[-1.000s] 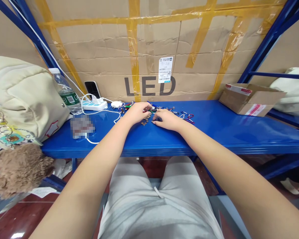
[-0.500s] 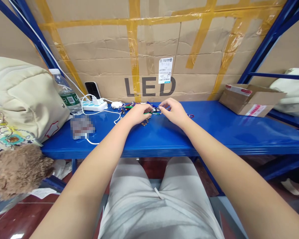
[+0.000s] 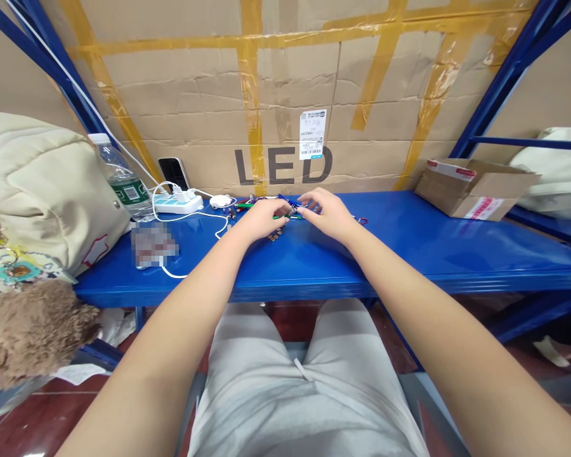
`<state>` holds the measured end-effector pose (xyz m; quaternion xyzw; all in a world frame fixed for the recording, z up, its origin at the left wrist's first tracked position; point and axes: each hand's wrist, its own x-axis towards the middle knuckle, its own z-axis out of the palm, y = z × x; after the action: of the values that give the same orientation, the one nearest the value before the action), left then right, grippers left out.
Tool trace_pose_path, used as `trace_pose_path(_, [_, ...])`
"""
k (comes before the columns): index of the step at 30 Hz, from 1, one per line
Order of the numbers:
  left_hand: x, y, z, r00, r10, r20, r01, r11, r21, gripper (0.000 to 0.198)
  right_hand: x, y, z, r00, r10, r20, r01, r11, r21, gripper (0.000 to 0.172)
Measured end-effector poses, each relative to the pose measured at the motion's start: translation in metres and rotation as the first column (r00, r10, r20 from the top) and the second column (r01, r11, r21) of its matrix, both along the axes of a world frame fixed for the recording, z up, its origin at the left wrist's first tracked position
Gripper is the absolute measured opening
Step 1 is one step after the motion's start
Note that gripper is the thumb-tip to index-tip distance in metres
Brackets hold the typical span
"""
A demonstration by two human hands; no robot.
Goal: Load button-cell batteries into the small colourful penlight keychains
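Observation:
My left hand is over the blue shelf top, thumb and fingers closed in a pinch around a slim green item; its exact kind is too small to tell. Close on its right, my right hand has its thumb and fingertips brought together near a small shiny piece between the hands. Behind them lies a pile of small coloured and metallic pieces, partly covered by the hands. Several small brass-coloured pieces lie beneath my left hand. A small red loop shows just beyond my right wrist.
On the left stand a beige bag, a water bottle and a white power strip with cables. A phone leans at the back. An open cardboard box sits at right. A large taped carton walls off the rear.
My right fingertips have shifted slightly toward my left hand. The left hand keeps its pinch on the green item. The whole view has slid a little.

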<state>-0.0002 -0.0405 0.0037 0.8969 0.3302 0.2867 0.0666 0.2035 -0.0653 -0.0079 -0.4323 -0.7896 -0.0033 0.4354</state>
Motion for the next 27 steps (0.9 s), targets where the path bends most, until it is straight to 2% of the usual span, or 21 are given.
trace_pose_path(3, [-0.001,0.002,0.000,0.999,0.030,-0.015,-0.029,0.999,0.013,0.018,0.016,0.003,0.003,0.979,-0.203,0.016,0.204,0.974,-0.096,0.024])
trace_pose_path(5, [-0.002,0.004,-0.001,0.999,0.043,-0.028,-0.043,0.999,0.005,0.018,0.027,0.004,0.005,0.938,-0.313,0.151,0.337,0.925,-0.177,0.019])
trace_pose_path(9, [-0.003,0.008,-0.003,0.997,0.065,-0.046,-0.065,0.998,-0.005,0.020,0.041,0.002,0.006,0.860,-0.352,0.369,0.473,0.821,-0.319,0.014])
trace_pose_path(16, [-0.004,0.010,-0.004,0.997,0.065,-0.032,-0.066,0.997,-0.029,0.019,0.051,-0.003,0.011,0.774,-0.455,0.440,0.614,0.710,-0.346,0.016])
trace_pose_path(18, [-0.004,0.010,-0.005,0.997,0.062,-0.034,-0.063,0.998,-0.030,0.019,0.053,-0.003,0.012,0.772,-0.451,0.448,0.616,0.703,-0.356,0.016])
trace_pose_path(21, [-0.004,0.010,-0.004,0.997,0.064,-0.044,-0.066,0.997,-0.027,0.019,0.052,-0.001,0.010,0.787,-0.440,0.432,0.596,0.724,-0.348,0.018])
trace_pose_path(25, [-0.003,0.008,-0.002,0.996,0.065,-0.064,-0.066,0.998,-0.014,0.020,0.045,0.009,0.001,0.772,-0.464,0.434,0.605,0.747,-0.275,0.030])
trace_pose_path(27, [-0.003,0.007,-0.002,0.995,0.059,-0.078,-0.059,0.998,-0.001,0.020,0.043,0.016,-0.004,0.759,-0.457,0.464,0.615,0.737,-0.280,0.027])
